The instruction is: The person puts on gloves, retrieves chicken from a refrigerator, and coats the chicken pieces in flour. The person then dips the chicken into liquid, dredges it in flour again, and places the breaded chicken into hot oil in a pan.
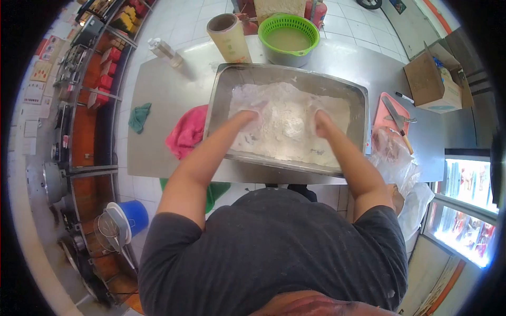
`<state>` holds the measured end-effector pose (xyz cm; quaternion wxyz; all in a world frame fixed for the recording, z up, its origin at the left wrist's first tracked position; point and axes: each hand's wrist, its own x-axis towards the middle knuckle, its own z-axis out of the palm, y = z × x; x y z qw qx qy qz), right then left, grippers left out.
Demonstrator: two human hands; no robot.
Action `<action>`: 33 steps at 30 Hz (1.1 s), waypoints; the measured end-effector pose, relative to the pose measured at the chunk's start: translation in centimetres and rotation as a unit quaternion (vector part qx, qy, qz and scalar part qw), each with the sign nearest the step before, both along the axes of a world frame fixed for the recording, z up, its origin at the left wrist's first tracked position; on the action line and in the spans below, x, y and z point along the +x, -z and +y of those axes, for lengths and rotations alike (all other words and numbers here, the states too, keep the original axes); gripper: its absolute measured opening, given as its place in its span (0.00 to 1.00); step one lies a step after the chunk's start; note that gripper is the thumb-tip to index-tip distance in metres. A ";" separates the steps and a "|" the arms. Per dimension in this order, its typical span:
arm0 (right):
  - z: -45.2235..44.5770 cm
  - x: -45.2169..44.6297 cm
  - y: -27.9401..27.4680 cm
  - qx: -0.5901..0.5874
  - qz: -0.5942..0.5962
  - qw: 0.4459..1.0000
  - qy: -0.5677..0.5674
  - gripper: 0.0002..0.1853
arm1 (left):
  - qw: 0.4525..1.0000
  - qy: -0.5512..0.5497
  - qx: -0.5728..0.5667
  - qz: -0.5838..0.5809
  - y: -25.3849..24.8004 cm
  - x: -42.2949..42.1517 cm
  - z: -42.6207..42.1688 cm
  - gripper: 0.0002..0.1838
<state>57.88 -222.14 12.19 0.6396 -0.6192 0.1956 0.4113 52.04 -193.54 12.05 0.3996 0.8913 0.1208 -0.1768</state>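
A deep metal tray (212, 108) stands on the steel table, holding a broad bed of white flour (284, 118). A paler lump (293, 127) shows near the middle of the flour. My left hand (256, 109) is in the left part of the flour, white with it up to the wrist. On the other side of the lump, my right hand (320, 120) is likewise coated and sunk in the flour. Flour and blur hide the fingers of both hands, so I cannot make out their shape or anything in them.
Behind the tray stand a tall container (229, 39) and a green strainer (289, 31) over a bowl. A pink cloth (188, 131) lies left. To the right are a pink tray (378, 113) with a knife (393, 113), plastic bags (403, 176) and an open cardboard box (435, 81).
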 end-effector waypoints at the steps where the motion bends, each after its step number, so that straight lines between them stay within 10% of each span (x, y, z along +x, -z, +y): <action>1: 1.0 -0.6 1.3 0.031 -0.016 0.999 0.005 0.22 | 0.993 -0.047 -0.086 0.073 0.2 -0.3 -2.0 0.38; 7: 4.7 -1.8 -2.2 0.197 0.008 0.980 0.016 0.20 | 0.913 -0.142 -0.330 0.194 0.8 0.3 -6.3 0.44; 12: 0.8 -0.8 -5.8 -0.062 -0.159 0.976 -0.137 0.23 | 0.922 -0.105 -0.325 0.179 -2.2 0.1 -2.3 0.47; 14: -5.2 2.8 4.5 -0.232 -0.199 0.905 -0.295 0.22 | 0.939 -0.051 -0.254 0.227 -2.9 -1.1 -1.1 0.48; 17: -3.8 -0.7 7.1 -0.183 -0.048 0.957 -0.221 0.21 | 0.928 0.035 -0.174 0.326 -2.5 -3.2 -2.7 0.51; 20: 1.1 -4.7 -1.5 -0.059 0.024 0.971 -0.228 0.22 | 0.923 0.020 -0.204 0.325 -1.5 -4.6 -6.7 0.52; 23: 1.3 -2.5 5.6 -0.048 -0.003 0.982 -0.185 0.27 | 0.923 -0.070 -0.198 0.322 -1.3 -3.2 -8.1 0.51; 25: 0.5 -2.7 -1.3 -0.042 -0.160 0.981 -0.103 0.27 | 0.981 0.124 -0.148 0.003 -2.0 -2.8 -6.0 0.43; 27: -0.4 0.3 -3.8 -0.026 -0.243 0.959 -0.147 0.29 | 0.970 0.203 -0.003 0.133 -11.5 -1.1 -4.3 0.33; 29: -0.8 3.1 -5.7 -0.031 -0.160 0.981 -0.105 0.32 | 0.972 0.210 0.096 -0.044 -12.3 -0.9 -2.5 0.31; 33: -1.4 4.9 -1.1 0.032 -0.161 0.986 -0.032 0.31 | 0.991 0.083 0.023 -0.106 3.6 3.6 3.7 0.27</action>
